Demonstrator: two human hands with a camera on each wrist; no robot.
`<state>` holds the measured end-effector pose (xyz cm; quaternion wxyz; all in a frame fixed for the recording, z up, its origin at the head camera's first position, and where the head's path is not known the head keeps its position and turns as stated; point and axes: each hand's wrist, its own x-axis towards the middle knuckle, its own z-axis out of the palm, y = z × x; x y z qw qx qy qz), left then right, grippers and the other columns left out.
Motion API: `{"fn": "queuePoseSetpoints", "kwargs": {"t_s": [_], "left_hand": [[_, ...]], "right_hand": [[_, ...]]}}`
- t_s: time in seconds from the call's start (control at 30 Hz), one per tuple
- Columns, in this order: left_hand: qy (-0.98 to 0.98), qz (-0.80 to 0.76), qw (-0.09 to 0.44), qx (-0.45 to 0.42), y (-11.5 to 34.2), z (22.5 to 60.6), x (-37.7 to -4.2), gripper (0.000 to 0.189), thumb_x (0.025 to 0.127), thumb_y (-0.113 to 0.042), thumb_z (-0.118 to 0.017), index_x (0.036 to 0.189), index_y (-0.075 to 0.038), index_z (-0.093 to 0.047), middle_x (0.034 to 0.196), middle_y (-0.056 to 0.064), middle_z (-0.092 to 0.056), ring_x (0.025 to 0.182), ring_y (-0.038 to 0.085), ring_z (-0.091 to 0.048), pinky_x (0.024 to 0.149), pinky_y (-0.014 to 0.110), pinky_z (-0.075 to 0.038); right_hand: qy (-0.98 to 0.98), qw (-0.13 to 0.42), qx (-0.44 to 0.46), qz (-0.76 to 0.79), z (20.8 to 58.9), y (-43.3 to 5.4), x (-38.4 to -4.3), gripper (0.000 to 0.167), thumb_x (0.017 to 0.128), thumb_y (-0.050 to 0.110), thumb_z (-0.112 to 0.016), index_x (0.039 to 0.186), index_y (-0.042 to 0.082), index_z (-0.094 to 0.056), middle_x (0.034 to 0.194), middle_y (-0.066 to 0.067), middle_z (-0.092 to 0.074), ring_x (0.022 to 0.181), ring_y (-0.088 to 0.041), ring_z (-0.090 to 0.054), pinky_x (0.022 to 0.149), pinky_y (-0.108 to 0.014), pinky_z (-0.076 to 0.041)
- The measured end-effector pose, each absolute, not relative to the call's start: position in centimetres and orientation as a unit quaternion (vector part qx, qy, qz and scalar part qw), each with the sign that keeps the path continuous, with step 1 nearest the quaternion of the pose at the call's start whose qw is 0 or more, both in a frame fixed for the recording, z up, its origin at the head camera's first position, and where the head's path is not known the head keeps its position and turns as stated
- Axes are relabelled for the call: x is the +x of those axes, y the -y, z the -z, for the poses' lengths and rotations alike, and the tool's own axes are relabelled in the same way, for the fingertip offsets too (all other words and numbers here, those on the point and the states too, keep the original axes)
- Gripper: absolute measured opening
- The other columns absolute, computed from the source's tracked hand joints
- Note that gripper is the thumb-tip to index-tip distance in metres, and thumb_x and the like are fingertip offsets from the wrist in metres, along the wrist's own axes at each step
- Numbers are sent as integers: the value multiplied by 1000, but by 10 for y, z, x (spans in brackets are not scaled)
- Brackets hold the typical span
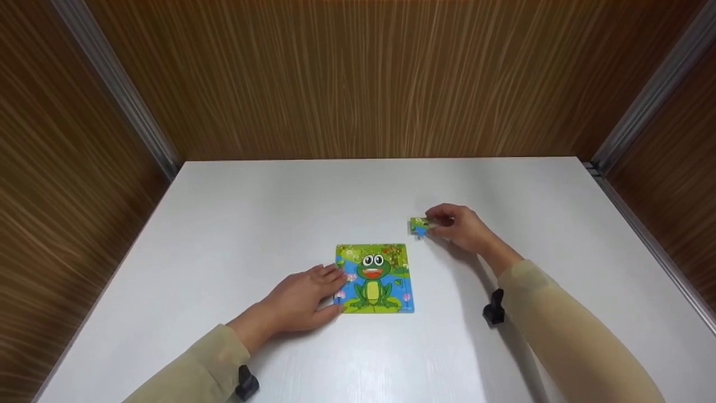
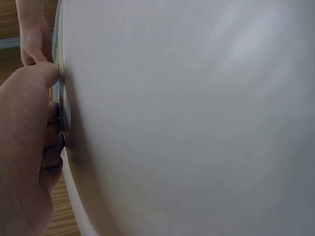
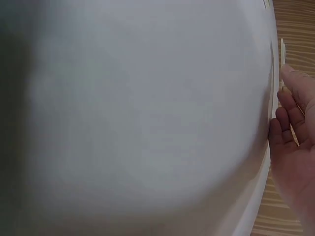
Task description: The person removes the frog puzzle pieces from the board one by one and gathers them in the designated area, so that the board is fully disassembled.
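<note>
A square frog puzzle (image 1: 373, 280) lies flat on the white table in the head view, showing a green frog on blue and green. My left hand (image 1: 305, 296) rests at its left side, with the fingertips over that edge and the thumb by the lower left corner. Up and to the right of the puzzle, my right hand (image 1: 458, 228) pinches a small puzzle piece (image 1: 418, 226) between thumb and fingers. That piece is green and blue, with a tab at its lower side. In the right wrist view the piece (image 3: 283, 51) appears as a thin pale edge at the fingertips.
A white table (image 1: 251, 212) spreads around both hands. Wood-grain panels (image 1: 358, 78) rise behind it and at both sides, with metal strips at the corners. A black clip (image 1: 494, 308) sits by the right sleeve, another (image 1: 246, 383) by the left.
</note>
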<state>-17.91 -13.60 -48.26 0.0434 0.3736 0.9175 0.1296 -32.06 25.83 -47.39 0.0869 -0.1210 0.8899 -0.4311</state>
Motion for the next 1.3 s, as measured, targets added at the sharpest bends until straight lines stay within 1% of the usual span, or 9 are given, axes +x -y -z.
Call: {"fn": "queuePoseSetpoints", "kwargs": {"t_s": [0.13,0.3,0.43,0.6,0.8,1.0,1.2,1.3], "left_hand": [[-917,-134,42,373,135,481,-179,63,108,-45,-50,158,-7,-51,161,12,-49,153,29,-41,125,45,-32],[-919,-128,51,370,135,478,-179,64,108,-46,-50,158,-7,-50,162,12,-48,154,28,-40,125,45,-31],[-920,-126,55,368,134,477,-179,65,107,-47,-50,158,-6,-50,162,12,-48,154,27,-40,126,45,-30],[-918,-124,50,373,134,476,-178,65,108,-47,-50,158,-6,-50,161,12,-48,153,27,-40,126,44,-30],[-916,-124,40,379,132,477,-178,65,108,-47,-50,158,-6,-50,160,12,-49,153,28,-41,125,45,-31],[-917,-124,42,377,133,477,-177,65,108,-47,-49,159,-7,-50,162,11,-48,153,29,-40,125,45,-32],[-915,-122,33,382,131,477,-179,64,108,-47,-50,158,-6,-50,161,12,-49,152,30,-43,123,46,-35],[-915,-122,35,383,130,477,-181,64,109,-46,-49,159,-6,-49,161,13,-48,152,31,-42,124,46,-34]], "right_hand": [[-892,83,-124,427,474,-258,-321,44,94,11,-80,136,5,-68,134,-12,-68,123,-30,-58,112,-46,-44],[-889,82,-125,432,474,-258,-321,44,94,11,-80,137,4,-68,136,-13,-68,127,-30,-59,115,-46,-43],[-892,87,-117,428,474,-258,-321,44,96,11,-79,138,7,-67,138,-12,-67,128,-30,-58,116,-47,-43],[-894,94,-101,427,473,-258,-321,43,96,13,-79,138,10,-67,139,-9,-66,128,-29,-57,118,-46,-42],[-893,99,-101,427,472,-260,-320,46,96,15,-80,140,9,-65,140,-10,-65,130,-30,-56,119,-48,-41],[-889,96,-102,435,471,-261,-320,47,96,14,-80,140,8,-65,140,-11,-65,128,-30,-56,117,-47,-42],[-882,83,-100,454,467,-264,-320,47,96,12,-81,139,4,-66,137,-15,-65,124,-31,-57,112,-44,-45],[-877,84,-92,465,463,-263,-318,46,96,13,-80,139,5,-66,137,-14,-64,123,-31,-56,110,-44,-47]]}}
